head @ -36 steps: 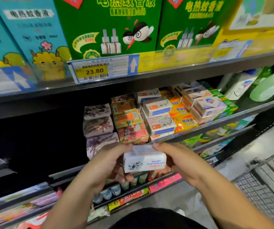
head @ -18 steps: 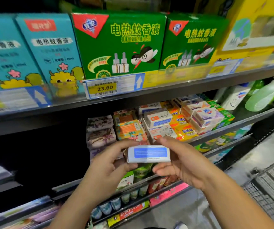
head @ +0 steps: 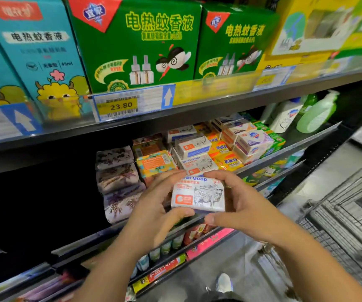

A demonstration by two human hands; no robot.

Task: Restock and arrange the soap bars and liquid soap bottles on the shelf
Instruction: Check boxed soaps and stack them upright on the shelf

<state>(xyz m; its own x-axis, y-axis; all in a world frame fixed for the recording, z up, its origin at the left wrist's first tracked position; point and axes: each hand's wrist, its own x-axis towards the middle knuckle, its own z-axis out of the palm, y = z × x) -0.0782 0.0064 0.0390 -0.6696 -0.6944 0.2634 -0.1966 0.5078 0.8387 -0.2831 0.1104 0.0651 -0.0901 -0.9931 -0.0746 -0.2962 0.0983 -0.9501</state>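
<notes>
I hold a white goat soap bar (head: 198, 195) with a goat drawing and an orange patch, its front face turned up toward me. My left hand (head: 156, 205) grips its left end and my right hand (head: 239, 205) its right end, just in front of the soap shelf (head: 284, 150). Behind it lie matching goat soap bars (head: 194, 147) in a stack. Floral-wrapped soaps (head: 116, 171) sit to the left, orange boxed soaps (head: 154, 161) between, yellow soaps (head: 228, 162) and white-blue soap boxes (head: 252, 142) to the right. Liquid soap bottles (head: 315, 114) stand at the shelf's far right.
Green mosquito-liquid boxes (head: 136, 44) and teal boxes (head: 38, 51) fill the shelf above, with a 23.80 price tag (head: 121, 105). The soap shelf's left part (head: 34, 192) is dark. A wire cart (head: 346, 225) stands at the right. Lower shelves (head: 171, 264) hold small items.
The bar has been turned in my hands from its blue side to its printed goat front. The view has moved closer to the shelf.
</notes>
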